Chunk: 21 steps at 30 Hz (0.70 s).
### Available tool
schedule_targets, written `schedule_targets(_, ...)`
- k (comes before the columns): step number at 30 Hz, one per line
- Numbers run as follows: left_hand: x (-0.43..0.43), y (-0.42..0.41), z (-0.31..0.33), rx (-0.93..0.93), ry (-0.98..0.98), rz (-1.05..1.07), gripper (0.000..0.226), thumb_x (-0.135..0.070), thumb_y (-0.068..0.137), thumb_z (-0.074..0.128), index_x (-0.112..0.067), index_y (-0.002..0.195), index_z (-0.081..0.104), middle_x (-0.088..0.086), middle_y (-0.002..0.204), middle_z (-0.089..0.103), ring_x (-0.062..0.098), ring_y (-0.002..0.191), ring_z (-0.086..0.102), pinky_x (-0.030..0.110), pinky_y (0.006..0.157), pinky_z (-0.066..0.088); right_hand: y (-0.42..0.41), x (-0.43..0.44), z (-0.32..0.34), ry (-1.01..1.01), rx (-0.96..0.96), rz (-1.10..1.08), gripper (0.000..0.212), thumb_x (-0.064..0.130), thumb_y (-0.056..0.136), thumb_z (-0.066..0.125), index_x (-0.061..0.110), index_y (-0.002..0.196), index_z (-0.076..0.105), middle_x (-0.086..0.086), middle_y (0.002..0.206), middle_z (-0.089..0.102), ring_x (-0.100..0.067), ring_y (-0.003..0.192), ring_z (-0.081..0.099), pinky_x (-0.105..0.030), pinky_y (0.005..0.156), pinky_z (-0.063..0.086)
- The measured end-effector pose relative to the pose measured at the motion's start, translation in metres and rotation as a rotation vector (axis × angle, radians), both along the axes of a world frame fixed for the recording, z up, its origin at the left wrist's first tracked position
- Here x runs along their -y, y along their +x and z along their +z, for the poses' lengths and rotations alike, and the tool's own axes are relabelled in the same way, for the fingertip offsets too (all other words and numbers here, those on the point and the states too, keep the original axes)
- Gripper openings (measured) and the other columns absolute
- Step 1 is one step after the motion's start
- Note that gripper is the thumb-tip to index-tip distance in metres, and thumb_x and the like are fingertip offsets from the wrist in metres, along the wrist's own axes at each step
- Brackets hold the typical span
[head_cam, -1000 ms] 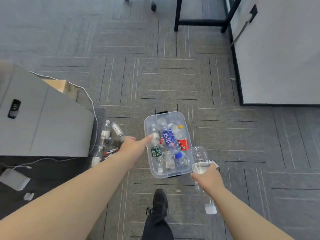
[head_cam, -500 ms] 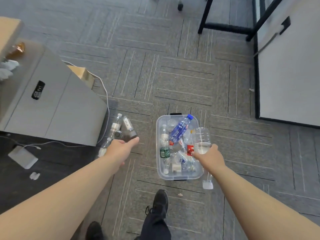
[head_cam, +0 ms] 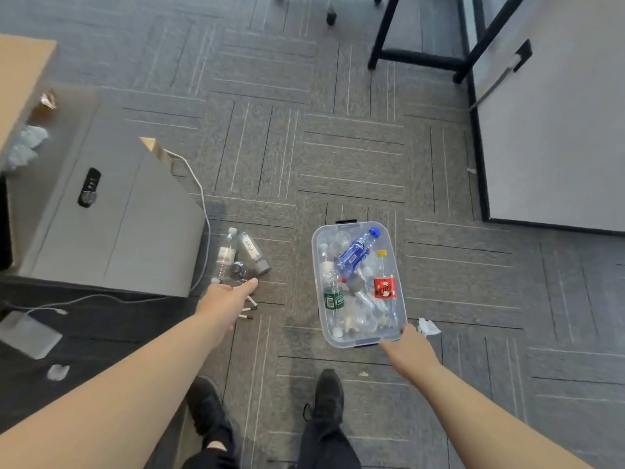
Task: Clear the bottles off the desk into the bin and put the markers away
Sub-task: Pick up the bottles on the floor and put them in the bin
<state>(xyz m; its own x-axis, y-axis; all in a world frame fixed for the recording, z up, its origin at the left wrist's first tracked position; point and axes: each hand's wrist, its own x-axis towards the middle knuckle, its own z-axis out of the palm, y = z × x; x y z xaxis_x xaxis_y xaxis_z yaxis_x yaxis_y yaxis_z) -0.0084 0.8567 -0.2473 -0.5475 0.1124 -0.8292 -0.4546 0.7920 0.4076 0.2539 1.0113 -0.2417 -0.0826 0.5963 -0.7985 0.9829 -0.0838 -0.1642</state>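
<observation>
A clear plastic bin [head_cam: 399, 292] stands on the carpet, holding several bottles, among them a blue one [head_cam: 356, 252], a red-labelled one [head_cam: 384, 286] and a green-labelled one [head_cam: 333, 296]. My right hand [head_cam: 411, 350] is at the bin's near right corner and holds nothing. More clear bottles [head_cam: 236, 255] lie on the floor left of the bin. My left hand [head_cam: 226, 304] reaches over them, fingers apart, empty. Markers [head_cam: 248, 308] lie on the carpet just under that hand.
A grey cabinet [head_cam: 111, 225] with a black lock stands at the left, a white cable running past its corner. A white panel [head_cam: 554, 130] and black frame legs stand at the right. Crumpled paper [head_cam: 427, 328] lies beside the bin. My two shoes [head_cam: 329, 397] are below.
The clear bottle that my right hand held is gone from it; the hand has dropped to the bin's near corner. My left hand moved left toward the floor bottles.
</observation>
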Motion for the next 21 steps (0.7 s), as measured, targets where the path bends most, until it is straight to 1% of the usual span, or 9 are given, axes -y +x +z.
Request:
schedule_targets(2,0.01,-0.016,-0.01,0.014,0.013,-0.016,0.07,-0.05,0.082,0.068,-0.011,0.136,0.046,0.008,0.127,0.051,0.029,0.116,0.052,0.043,0.091,0.049,-0.006,0.019,-0.007,-0.001,0.035,0.003,0.045,0.023,0.091,0.051,0.002,0.13,0.043,-0.017,0.126,0.054,-0.028,0.099,0.055,-0.029,0.076,0.042)
schedule_targets(4,0.024,-0.032,-0.021,0.022,0.009,-0.012,0.064,-0.05,0.083,0.067,-0.011,0.13,0.049,0.008,0.12,0.053,0.029,0.111,0.053,0.041,0.09,0.048,-0.021,0.036,-0.021,-0.016,0.094,0.034,0.053,0.025,0.091,0.051,0.002,0.137,0.038,-0.017,0.135,0.05,-0.03,0.115,0.053,-0.032,0.085,0.043)
schedule_targets(7,0.055,-0.055,-0.047,0.022,-0.035,0.037,0.041,-0.047,0.085,0.066,-0.01,0.1,0.056,0.011,0.11,0.055,0.029,0.099,0.053,0.041,0.089,0.049,-0.055,0.065,-0.052,-0.057,0.118,0.126,0.048,0.024,0.091,0.05,0.001,0.132,0.043,-0.017,0.135,0.051,-0.031,0.121,0.051,-0.032,0.09,0.042)
schedule_targets(8,0.066,-0.062,-0.058,0.012,-0.048,0.06,0.041,-0.046,0.086,0.066,-0.009,0.098,0.057,0.009,0.107,0.054,0.028,0.096,0.052,0.041,0.087,0.048,-0.069,0.074,-0.064,-0.079,0.106,0.172,0.045,0.024,0.091,0.05,0.002,0.13,0.045,-0.017,0.132,0.053,-0.03,0.119,0.052,-0.031,0.088,0.041)
schedule_targets(10,0.089,-0.074,-0.082,0.009,-0.095,0.098,0.056,-0.048,0.085,0.066,-0.007,0.121,0.055,0.01,0.112,0.057,0.03,0.1,0.055,0.038,0.082,0.047,-0.097,0.091,-0.089,-0.116,0.076,0.266,0.042,0.025,0.092,0.049,0.003,0.128,0.047,-0.016,0.129,0.054,-0.03,0.116,0.053,-0.03,0.082,0.04)
schedule_targets(11,0.1,-0.079,-0.095,0.02,-0.121,0.115,0.065,-0.05,0.083,0.066,-0.006,0.13,0.052,0.011,0.119,0.058,0.031,0.104,0.056,0.037,0.081,0.048,-0.111,0.098,-0.101,-0.123,0.067,0.321,0.042,0.026,0.092,0.048,0.004,0.128,0.048,-0.016,0.129,0.054,-0.03,0.116,0.053,-0.031,0.083,0.041)
schedule_targets(13,0.116,-0.084,-0.118,0.024,-0.14,0.158,0.069,-0.051,0.083,0.065,-0.006,0.133,0.051,0.012,0.124,0.058,0.031,0.105,0.056,0.037,0.08,0.049,-0.138,0.107,-0.122,-0.11,0.046,0.425,0.043,0.027,0.091,0.048,0.006,0.129,0.048,-0.014,0.131,0.053,-0.03,0.118,0.053,-0.032,0.09,0.042)
schedule_targets(18,0.117,-0.101,-0.176,0.031,-0.045,0.267,0.066,-0.051,0.08,0.067,-0.005,0.126,0.056,0.014,0.112,0.061,0.027,0.093,0.057,0.037,0.078,0.049,-0.2,0.096,-0.171,-0.068,-0.031,0.577,0.044,0.026,0.09,0.048,0.006,0.129,0.047,-0.014,0.133,0.049,-0.03,0.116,0.054,-0.033,0.094,0.044)
schedule_targets(21,0.104,-0.118,-0.208,-0.019,0.032,0.27,0.052,-0.048,0.08,0.068,-0.004,0.107,0.059,0.01,0.097,0.055,0.027,0.089,0.054,0.042,0.09,0.051,-0.238,0.077,-0.206,0.012,-0.06,0.653,0.05,0.03,0.09,0.051,0.008,0.133,0.043,-0.015,0.135,0.046,-0.032,0.118,0.052,-0.037,0.096,0.045)
